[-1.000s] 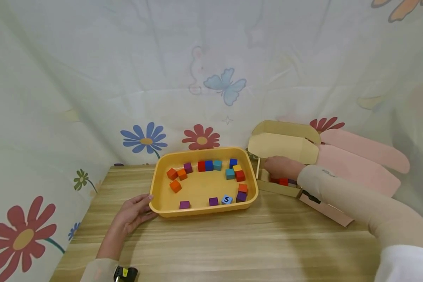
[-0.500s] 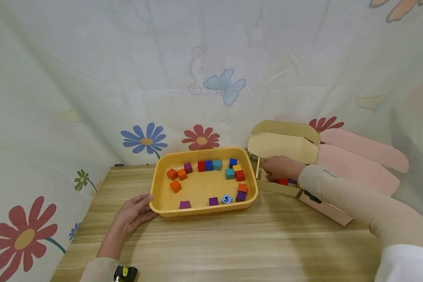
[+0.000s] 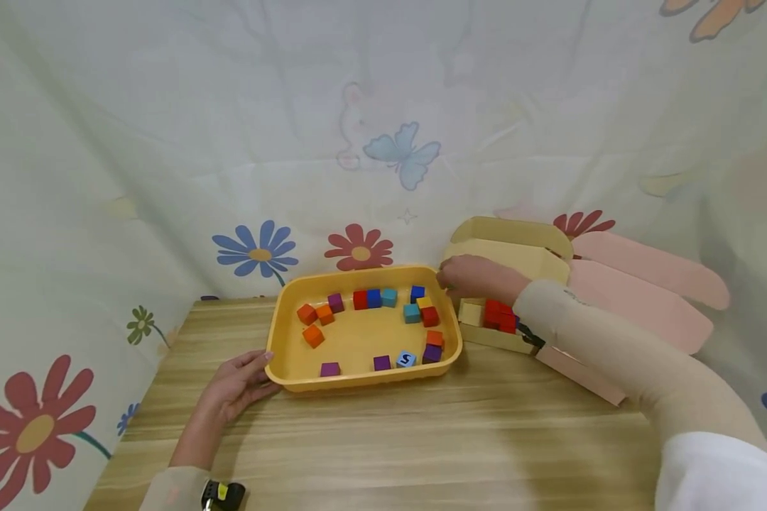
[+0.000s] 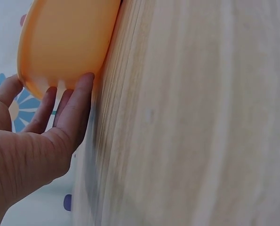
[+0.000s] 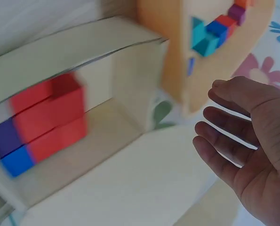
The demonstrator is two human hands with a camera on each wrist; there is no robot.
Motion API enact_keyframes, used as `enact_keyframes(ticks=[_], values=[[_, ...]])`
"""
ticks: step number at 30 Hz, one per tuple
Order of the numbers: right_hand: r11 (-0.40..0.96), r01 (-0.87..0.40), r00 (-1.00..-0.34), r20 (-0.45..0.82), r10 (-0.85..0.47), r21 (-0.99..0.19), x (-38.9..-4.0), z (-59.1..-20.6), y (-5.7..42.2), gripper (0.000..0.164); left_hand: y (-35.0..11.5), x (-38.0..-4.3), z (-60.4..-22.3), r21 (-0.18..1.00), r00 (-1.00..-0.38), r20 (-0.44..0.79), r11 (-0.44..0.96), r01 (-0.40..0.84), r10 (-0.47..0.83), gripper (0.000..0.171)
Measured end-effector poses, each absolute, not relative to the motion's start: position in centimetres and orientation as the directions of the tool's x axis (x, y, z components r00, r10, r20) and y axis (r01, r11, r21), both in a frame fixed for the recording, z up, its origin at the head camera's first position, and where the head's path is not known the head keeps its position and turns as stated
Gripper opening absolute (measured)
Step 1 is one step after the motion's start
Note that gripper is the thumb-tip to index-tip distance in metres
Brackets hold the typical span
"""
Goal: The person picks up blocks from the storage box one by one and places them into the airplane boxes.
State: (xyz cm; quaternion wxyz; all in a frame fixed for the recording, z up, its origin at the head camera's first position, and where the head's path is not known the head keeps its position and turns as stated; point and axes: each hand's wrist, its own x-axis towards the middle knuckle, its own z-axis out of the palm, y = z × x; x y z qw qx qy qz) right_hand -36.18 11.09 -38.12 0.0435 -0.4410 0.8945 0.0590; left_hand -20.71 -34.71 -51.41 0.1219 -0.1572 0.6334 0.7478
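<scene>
A yellow tray (image 3: pixel 364 384) holding several coloured cubes stands on the table. My left hand (image 3: pixel 239 385) holds its left end, thumb at the rim and fingertips against the outer wall, as the left wrist view (image 4: pixel 45 141) also shows. To the right is a cardboard box (image 3: pixel 495 339) with its lid laid back, several red blocks (image 3: pixel 500 315) and some blue ones inside. My right hand (image 3: pixel 476 277) hovers between box and tray, near the tray's right rim. In the right wrist view its fingers (image 5: pixel 220 141) are loosely bent, with nothing visible between them.
A pink box flap (image 3: pixel 639 298) spreads out to the right of the box. Behind everything hangs a pale curtain (image 3: pixel 230 128) printed with flowers and a butterfly. The wooden table (image 3: pixel 383 447) extends in front of the tray.
My right hand has come up out of the box and moved left toward the tray, uncovering the red blocks. The left hand keeps its place on the tray. The head view has shifted slightly.
</scene>
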Motion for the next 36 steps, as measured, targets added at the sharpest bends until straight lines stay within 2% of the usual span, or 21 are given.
enact_keyframes(ticks=[8,14,16,20,25,27,36], values=[[0.606,-0.794,-0.602,-0.2,-0.773,0.043,-37.2,-38.1,3.9,0.024,-34.8,-20.6,-51.3,0.905,-0.919,-0.395,-0.178,-0.386,-0.015,0.073],[0.536,-0.844,-0.528,-0.222,-0.82,0.031,-38.8,-39.9,-2.2,0.027,-35.1,-20.5,-51.2,0.91,-0.919,-0.392,-0.168,-0.38,-0.04,0.073],[0.531,-0.847,-0.524,-0.217,-0.824,0.028,-39.3,-40.9,-3.8,0.027,-35.1,-20.6,-51.2,0.913,-0.923,-0.385,-0.158,-0.376,-0.028,0.075],[0.585,-0.811,-0.574,-0.208,-0.792,0.008,-39.5,-43.0,-6.0,0.03,-34.9,-20.6,-51.2,0.915,-0.925,-0.381,-0.15,-0.374,-0.019,0.073],[0.683,-0.727,-0.669,-0.154,-0.727,-0.068,-38.9,-44.4,-7.0,0.013,-34.6,-20.6,-51.1,0.915,-0.925,-0.38,-0.154,-0.373,-0.011,0.074],[0.708,-0.7,-0.696,-0.134,-0.706,-0.094,-38.9,-44.4,-7.2,0.012,-34.6,-20.6,-51.0,0.916,-0.927,-0.374,-0.159,-0.368,-0.01,0.074],[0.733,-0.677,-0.724,-0.127,-0.678,-0.059,-38.9,-44.6,-7.9,0.011,-34.8,-20.6,-51.0,0.908,-0.923,-0.384,-0.182,-0.378,0.0,0.074]])
